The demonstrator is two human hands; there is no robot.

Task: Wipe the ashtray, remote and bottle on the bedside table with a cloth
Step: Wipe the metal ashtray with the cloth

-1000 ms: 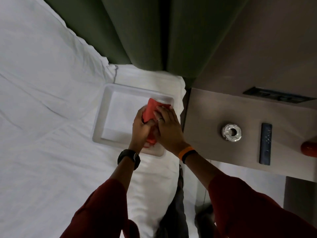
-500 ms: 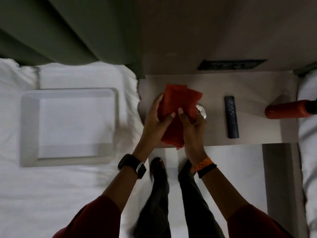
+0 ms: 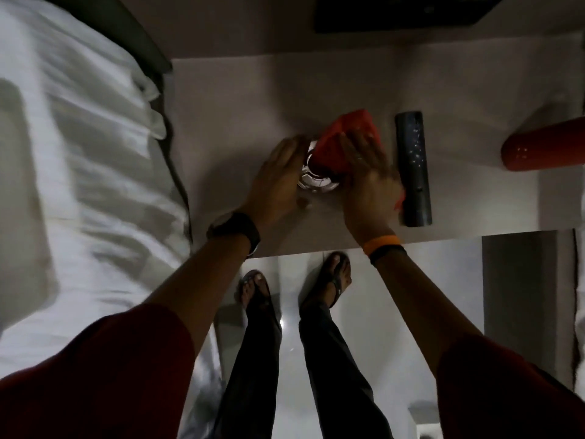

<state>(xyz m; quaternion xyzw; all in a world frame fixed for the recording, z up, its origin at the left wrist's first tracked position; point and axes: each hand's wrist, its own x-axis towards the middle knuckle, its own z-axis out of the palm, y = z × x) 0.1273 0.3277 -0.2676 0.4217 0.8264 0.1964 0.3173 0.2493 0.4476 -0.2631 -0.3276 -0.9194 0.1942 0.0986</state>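
Observation:
A shiny metal ashtray (image 3: 317,181) sits in the middle of the beige bedside table (image 3: 228,115). My left hand (image 3: 278,172) cups its left side. My right hand (image 3: 367,175) presses a red cloth (image 3: 342,141) onto the ashtray's right and far part. A dark remote (image 3: 413,166) lies lengthwise just right of my right hand. A red bottle (image 3: 544,147) lies on its side at the table's right edge, partly cut off by the frame.
A bed with white sheets (image 3: 79,185) borders the table on the left. A dark panel (image 3: 405,14) sits in the wall behind the table. My feet in sandals (image 3: 335,277) stand on the pale floor below the table's front edge.
Both hands carried the red cloth from the white tray on the bed over to the table and lowered onto the ashtray. The left hand let go of the cloth and took the ashtray.

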